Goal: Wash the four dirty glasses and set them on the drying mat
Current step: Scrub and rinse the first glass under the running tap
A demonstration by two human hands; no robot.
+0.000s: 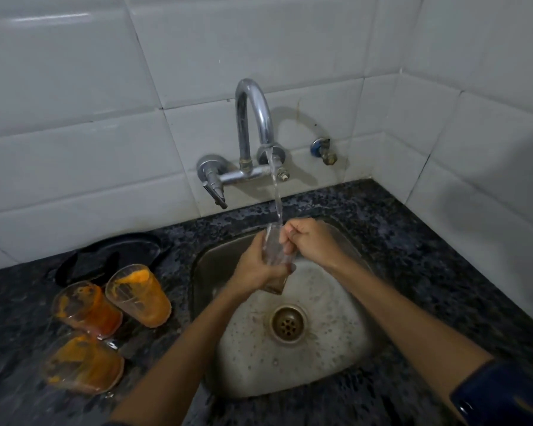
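I hold a clear glass (274, 256) upright over the steel sink (210, 262), under the running stream from the chrome tap (254, 115). My left hand (257, 265) is wrapped around the glass's lower body. My right hand (308, 241) is curled at its rim, fingers against the upper wall. Water falls into the glass mouth. Three dirty glasses smeared with orange residue stand on the counter to the left: one at the back (140, 295), one beside it (87, 309), one nearest me (82, 362).
A black tray-like mat (120, 253) lies on the dark speckled counter (428, 256) behind the dirty glasses. The sink drain (287, 323) sits below my hands. White tiled walls close the back and right. A small blue-capped valve (323, 150) juts from the wall.
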